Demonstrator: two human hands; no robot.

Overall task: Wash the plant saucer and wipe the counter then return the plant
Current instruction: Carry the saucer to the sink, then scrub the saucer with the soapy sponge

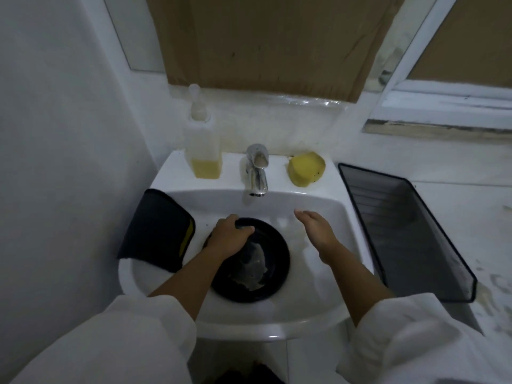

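Note:
A round black plant saucer [257,278] lies in the white sink basin [313,303], with a pale wet smear in its middle. My left hand [231,236] grips the saucer's upper left rim, fingers curled over the edge. Over the basin to the right of the saucer hovers my right hand [315,228], fingers straight and holding nothing. The plant is not in view.
A chrome tap [257,169] stands at the back of the sink, a soap bottle [203,145] with yellow liquid to its left, a yellow sponge [306,169] to its right. A dark cloth [156,230] drapes the sink's left rim. A black mesh tray [407,234] sits on the white counter [471,189] at right.

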